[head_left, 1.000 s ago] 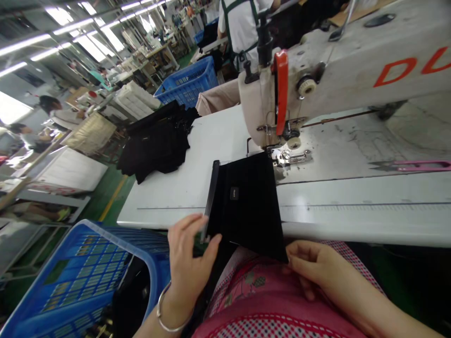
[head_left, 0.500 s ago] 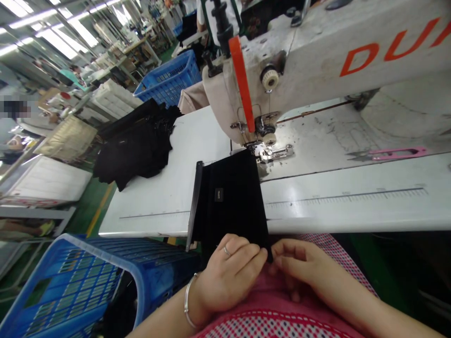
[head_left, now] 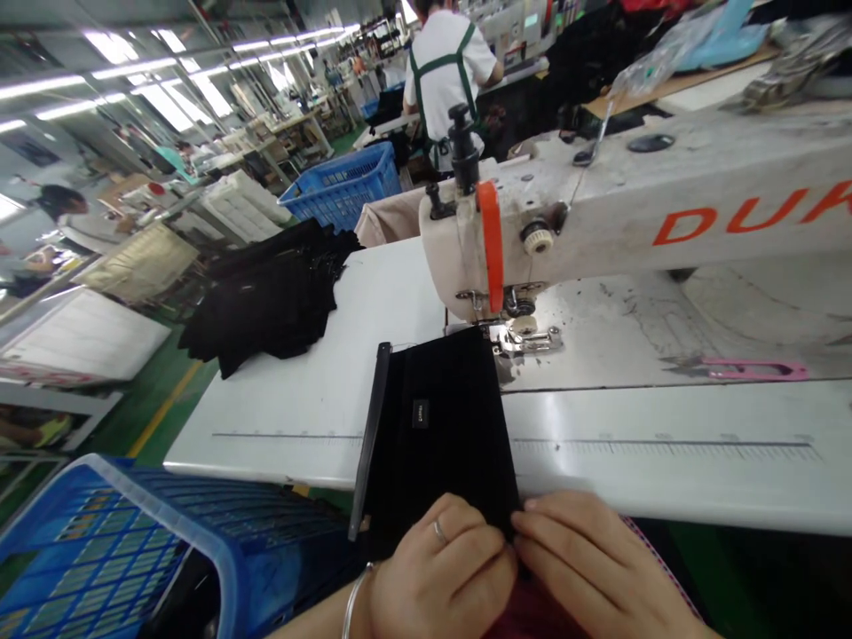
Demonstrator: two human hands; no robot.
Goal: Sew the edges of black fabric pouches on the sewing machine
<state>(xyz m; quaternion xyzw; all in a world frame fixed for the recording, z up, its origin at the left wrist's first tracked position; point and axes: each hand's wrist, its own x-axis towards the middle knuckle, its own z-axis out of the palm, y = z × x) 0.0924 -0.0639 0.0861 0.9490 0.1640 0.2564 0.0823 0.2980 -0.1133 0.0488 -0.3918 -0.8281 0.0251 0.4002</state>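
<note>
A black fabric piece [head_left: 453, 444] with a small label lies under the needle area of the sewing machine [head_left: 525, 328] and hangs toward me over the table edge. A dark stiff strip [head_left: 371, 439] runs along its left side. My left hand [head_left: 445, 568], with a ring and bracelet, is closed on the fabric's near edge. Beside it, my right hand [head_left: 592, 559] pinches the near right corner, its fingertips close to the left ones. Part of the near edge is hidden behind my hands.
A stack of black fabric [head_left: 266, 297] lies on the white table [head_left: 280, 453]. Pink snips [head_left: 755, 368] rest right of the needle. A blue basket [head_left: 232, 541] stands lower left, another blue basket [head_left: 346, 186] behind the table. A person [head_left: 443, 71] is farther back.
The view has tilted up, so the machine and table appear lower. My right hand has closed in on the fabric's corner, its fingers now pressed together there. My left hand still grips the edge.
</note>
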